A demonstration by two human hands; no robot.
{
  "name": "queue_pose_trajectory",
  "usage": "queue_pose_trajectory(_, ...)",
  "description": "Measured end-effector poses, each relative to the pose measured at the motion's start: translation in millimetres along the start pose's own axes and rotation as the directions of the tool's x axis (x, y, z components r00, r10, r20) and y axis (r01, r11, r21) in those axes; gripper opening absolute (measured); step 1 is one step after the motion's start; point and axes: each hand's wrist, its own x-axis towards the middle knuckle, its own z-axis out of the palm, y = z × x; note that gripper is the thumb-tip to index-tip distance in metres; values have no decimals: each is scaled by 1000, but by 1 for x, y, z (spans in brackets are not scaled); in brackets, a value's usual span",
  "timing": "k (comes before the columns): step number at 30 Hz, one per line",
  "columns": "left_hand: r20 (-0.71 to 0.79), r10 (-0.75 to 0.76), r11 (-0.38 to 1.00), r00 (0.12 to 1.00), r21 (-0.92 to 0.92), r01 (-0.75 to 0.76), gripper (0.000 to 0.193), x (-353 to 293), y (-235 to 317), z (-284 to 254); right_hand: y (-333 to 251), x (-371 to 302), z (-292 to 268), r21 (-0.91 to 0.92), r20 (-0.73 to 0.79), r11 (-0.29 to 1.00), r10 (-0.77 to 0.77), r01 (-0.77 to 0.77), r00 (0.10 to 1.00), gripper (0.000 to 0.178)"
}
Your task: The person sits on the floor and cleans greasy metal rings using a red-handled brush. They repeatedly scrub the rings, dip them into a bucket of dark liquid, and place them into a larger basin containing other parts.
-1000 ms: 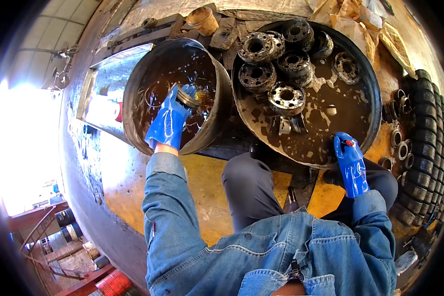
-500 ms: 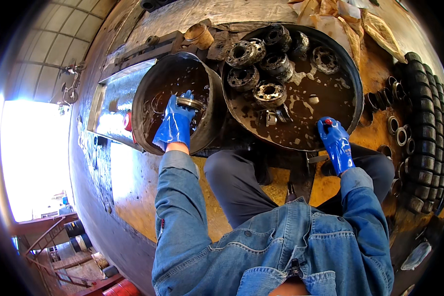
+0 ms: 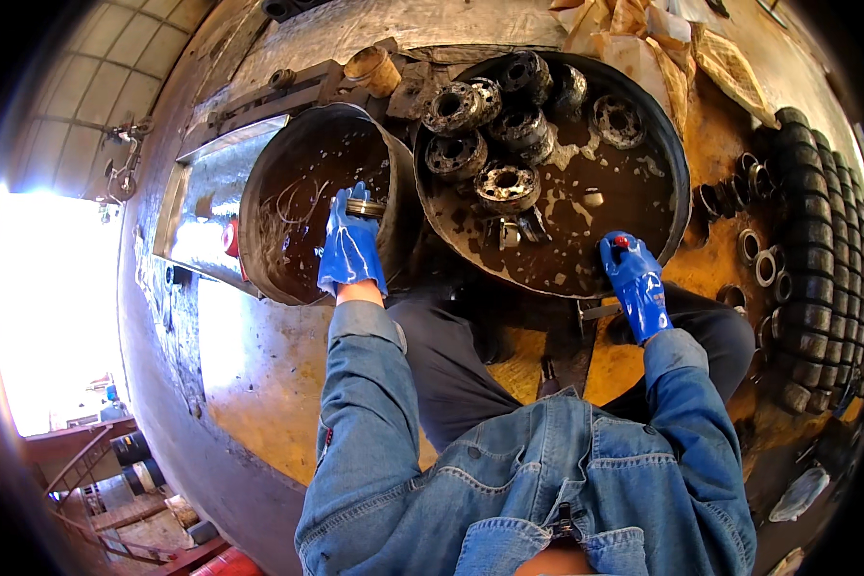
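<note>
My left hand [image 3: 351,248], in a blue rubber glove, grips a round grooved metal part [image 3: 366,207] above the open drum [image 3: 405,197]. Dark liquid with floating specks lies in that drum. On the right, my gloved right hand [image 3: 636,278] is closed around a small red-ended object [image 3: 621,243]; the rest of it is hidden by the fingers. That hand is at the near right rim of a wide round pan [image 3: 683,173]. Greasy ring-shaped metal parts [image 3: 507,186] are heaped in the pan's dark liquid, with a small metal piece [image 3: 509,233] near them.
A shiny metal tray [image 3: 194,206] stands left of the drum, with a red round object [image 3: 230,237] between them. Behind is a grimy tub [image 3: 372,71]. Rows of black cylindrical parts [image 3: 804,259] and loose rings [image 3: 766,268] lie at right. Crumpled paper sacks [image 3: 643,48] lie at the back.
My left hand has moved right across the drum with the metal part, nearer its right wall. My right hand stays at the pan's rim. The whole view has shifted slightly.
</note>
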Motion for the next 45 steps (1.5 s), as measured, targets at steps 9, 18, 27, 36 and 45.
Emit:
queue_pose_trajectory(9,-29,284,952,959,-115,-285,54,-32,42,-5,-33,2,7,103,74,992,-81,73,994,19)
queue_pose_trajectory(18,-143,248,930,958,-243,-277,48,-12,34,0,-44,5,5,73,305,997,13,-37,952,29)
queue_pose_trajectory(27,-199,152,894,968,-389,-221,46,-19,32,-7,-56,11,-5,112,400,993,-28,-19,916,34)
queue_pose_trajectory(36,-206,106,872,973,-451,-190,45,-35,14,-3,-37,4,12,128,243,992,-25,-7,970,29)
queue_pose_trajectory(45,-180,131,874,975,-443,-199,45,-22,15,-7,-37,11,8,65,303,998,-34,15,952,41)
